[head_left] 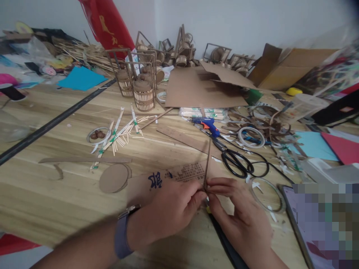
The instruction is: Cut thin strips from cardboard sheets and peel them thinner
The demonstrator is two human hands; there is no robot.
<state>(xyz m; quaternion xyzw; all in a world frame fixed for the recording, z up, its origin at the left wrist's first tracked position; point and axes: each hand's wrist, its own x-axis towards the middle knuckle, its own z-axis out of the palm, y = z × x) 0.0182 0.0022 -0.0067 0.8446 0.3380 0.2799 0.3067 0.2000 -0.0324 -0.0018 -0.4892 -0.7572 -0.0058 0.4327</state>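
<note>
A thin brown cardboard strip [208, 158] stands up between my hands, its upper end pointing away from me. My left hand [171, 207], with a watch on the wrist, pinches its near end between thumb and fingers. From the other side my right hand [242, 215] pinches the same end. Underneath lies a flat cardboard piece [140, 192] printed with dark characters. A dark-handled tool [221, 235] with a yellow part lies below my hands; its tip is hidden. Cardboard discs [113, 178] are stacked to the left. Black-handled scissors [234, 158] rest beyond my right hand.
A blue glue gun [207, 125], tape rolls [251, 136] and curled brown strips [269, 116] lie at right, near a phone [297, 224]. Small sticks [122, 136] are scattered left of centre. Basket-like models [143, 95] and cardboard sheets [193, 89] fill the back.
</note>
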